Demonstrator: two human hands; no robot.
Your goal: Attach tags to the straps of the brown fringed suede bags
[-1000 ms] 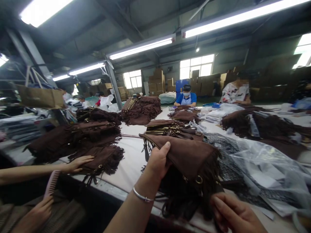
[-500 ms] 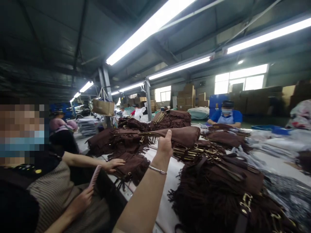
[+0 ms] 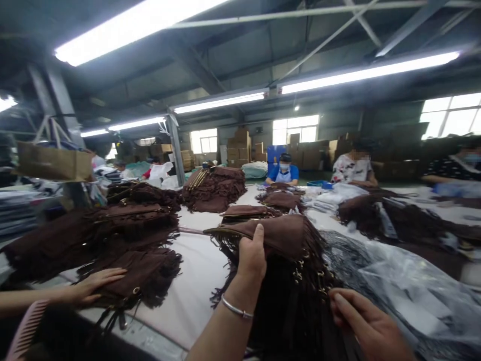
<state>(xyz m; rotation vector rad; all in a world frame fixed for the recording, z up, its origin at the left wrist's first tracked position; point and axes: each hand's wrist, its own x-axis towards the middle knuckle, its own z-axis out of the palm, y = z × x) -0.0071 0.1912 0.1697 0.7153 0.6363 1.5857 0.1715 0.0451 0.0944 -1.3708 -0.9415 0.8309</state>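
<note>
My left hand [image 3: 252, 253], a silver bracelet on its wrist, is closed round the zipped edge of a brown fringed bag [image 3: 287, 231], thumb on top. The bag is tilted over a pile of similar dark fringed bags [image 3: 289, 316], its fringe hanging down at the right. Beside gold-coloured clasps [image 3: 321, 283], my right hand [image 3: 366, 321] is closed in a pinch at dark strands. Whether it has fringe or a strap, and of which bag, I cannot tell.
At left, a co-worker's hand [image 3: 99, 286] rests on another brown bag [image 3: 131, 273]; a pink comb [image 3: 28, 326] is nearby. More bags [image 3: 216, 188] are heaped further back. Clear plastic [image 3: 406, 286] covers the right side. Several people sit across the white table [image 3: 199, 271].
The view has swung right. My left hand has brought the bag from the left-hand heap side to over the near pile. My right hand has come into view, pinching at the strands.
</note>
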